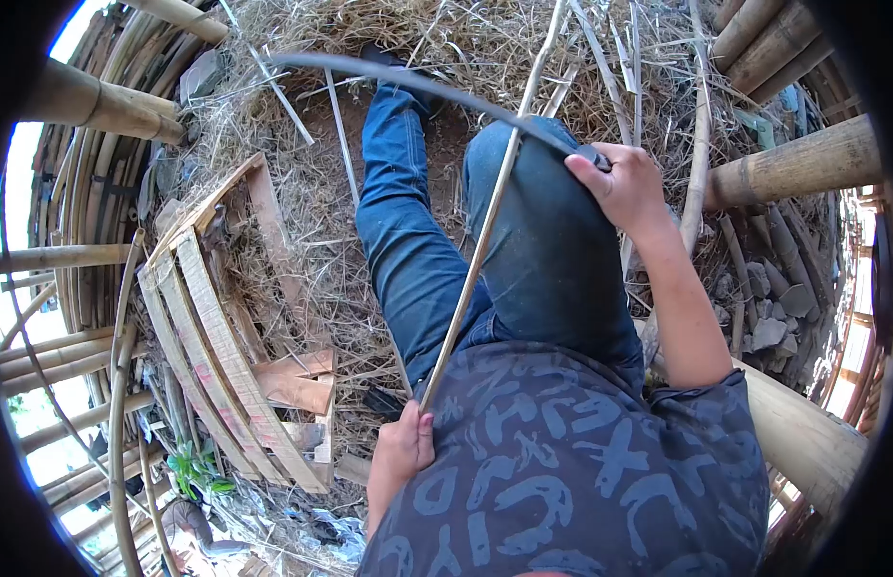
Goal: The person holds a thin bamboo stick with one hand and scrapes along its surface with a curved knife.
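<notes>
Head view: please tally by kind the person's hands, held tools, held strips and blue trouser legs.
Left hand and right hand: 2
Curved-bladed tool, held: 1
Long strip, held: 1
Blue trouser legs: 2
Total: 6

A long, thin strip (494, 207) of pale tan, bamboo-like material runs slantwise, its lower end held in the left hand (405, 442) and its far end leaving the top of the view. It is almost straight and passes in front of the bent right leg. A long, curved knife (437, 88) crosses it above the knee; whether the two touch cannot be told. The narrow grey blade looks slightly blurred, its tip pointing left, its dark handle (592, 157) gripped in the right hand (627, 188).
</notes>
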### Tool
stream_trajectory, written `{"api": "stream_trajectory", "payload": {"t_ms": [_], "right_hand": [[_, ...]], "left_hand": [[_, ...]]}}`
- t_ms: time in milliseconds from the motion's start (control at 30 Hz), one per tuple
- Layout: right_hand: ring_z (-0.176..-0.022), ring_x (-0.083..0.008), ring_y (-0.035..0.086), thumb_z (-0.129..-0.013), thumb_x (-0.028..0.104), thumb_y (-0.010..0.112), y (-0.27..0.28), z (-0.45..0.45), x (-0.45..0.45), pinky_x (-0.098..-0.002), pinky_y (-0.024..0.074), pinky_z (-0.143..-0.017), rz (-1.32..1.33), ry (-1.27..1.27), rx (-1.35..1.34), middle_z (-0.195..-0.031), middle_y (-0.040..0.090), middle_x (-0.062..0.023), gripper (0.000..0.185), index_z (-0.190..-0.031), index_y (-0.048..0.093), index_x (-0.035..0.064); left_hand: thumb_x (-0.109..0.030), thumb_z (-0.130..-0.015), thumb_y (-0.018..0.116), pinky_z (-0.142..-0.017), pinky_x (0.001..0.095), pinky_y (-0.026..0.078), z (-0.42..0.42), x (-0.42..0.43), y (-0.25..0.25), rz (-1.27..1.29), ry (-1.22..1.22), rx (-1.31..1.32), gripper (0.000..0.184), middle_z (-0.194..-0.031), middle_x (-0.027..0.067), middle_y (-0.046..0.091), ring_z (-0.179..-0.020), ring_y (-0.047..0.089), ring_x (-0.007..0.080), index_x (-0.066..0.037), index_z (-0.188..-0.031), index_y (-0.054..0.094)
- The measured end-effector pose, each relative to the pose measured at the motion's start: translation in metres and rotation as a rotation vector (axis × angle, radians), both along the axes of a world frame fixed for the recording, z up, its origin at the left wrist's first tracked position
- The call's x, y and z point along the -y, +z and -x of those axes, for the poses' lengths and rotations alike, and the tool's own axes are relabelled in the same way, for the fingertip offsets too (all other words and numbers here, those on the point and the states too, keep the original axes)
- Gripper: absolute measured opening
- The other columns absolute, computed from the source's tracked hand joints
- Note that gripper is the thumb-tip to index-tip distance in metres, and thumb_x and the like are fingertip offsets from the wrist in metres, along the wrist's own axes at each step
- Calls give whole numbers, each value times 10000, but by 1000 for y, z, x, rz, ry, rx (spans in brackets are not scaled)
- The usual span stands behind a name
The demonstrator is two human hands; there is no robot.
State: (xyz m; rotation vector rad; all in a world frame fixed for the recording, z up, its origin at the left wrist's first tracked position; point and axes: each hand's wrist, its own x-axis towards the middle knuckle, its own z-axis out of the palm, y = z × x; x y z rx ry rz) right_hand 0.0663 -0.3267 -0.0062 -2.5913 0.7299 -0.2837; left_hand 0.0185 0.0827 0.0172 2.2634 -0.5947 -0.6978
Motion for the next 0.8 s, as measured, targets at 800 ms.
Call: {"api": "stream_trajectory", "payload": {"t_ms": [800], "right_hand": [[-674, -340, 667, -794, 622, 639, 7, 12, 6, -408, 505, -620, -164, 106, 70, -645, 634, -179, 601, -837, 704, 26]], "left_hand": [[-144, -978, 499, -472, 499, 406, -37, 65, 7, 0, -115, 56, 174, -583, 227, 531, -548, 559, 431, -31, -854, 453]]}}
